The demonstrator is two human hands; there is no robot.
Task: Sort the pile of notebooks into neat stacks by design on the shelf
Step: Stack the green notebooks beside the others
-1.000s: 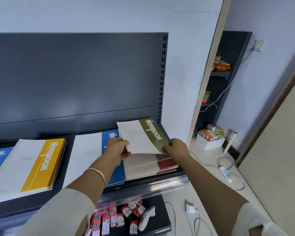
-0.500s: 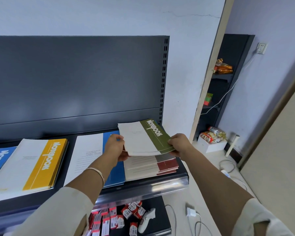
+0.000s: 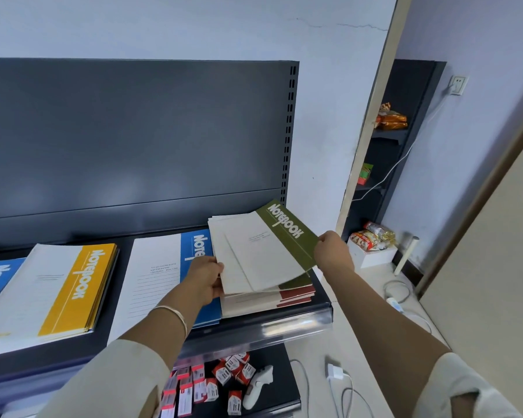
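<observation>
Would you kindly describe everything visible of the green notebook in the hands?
The green notebook has a cream paper cover with an olive band along one edge, printed NOTEBOOK in white. Closed and tilted, it is raised above the red-banded pile. The right hand pinches the olive band; the left hand grips further cream covers lying just beneath it.

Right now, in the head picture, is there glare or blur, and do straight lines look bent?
Head view: glare on the clear shelf-edge strip; soft light patches on the back panel; the pale wall trim leans, likely wide-angle distortion; on the green notebook the title is sharp, the small print too blurred to read.
</observation>
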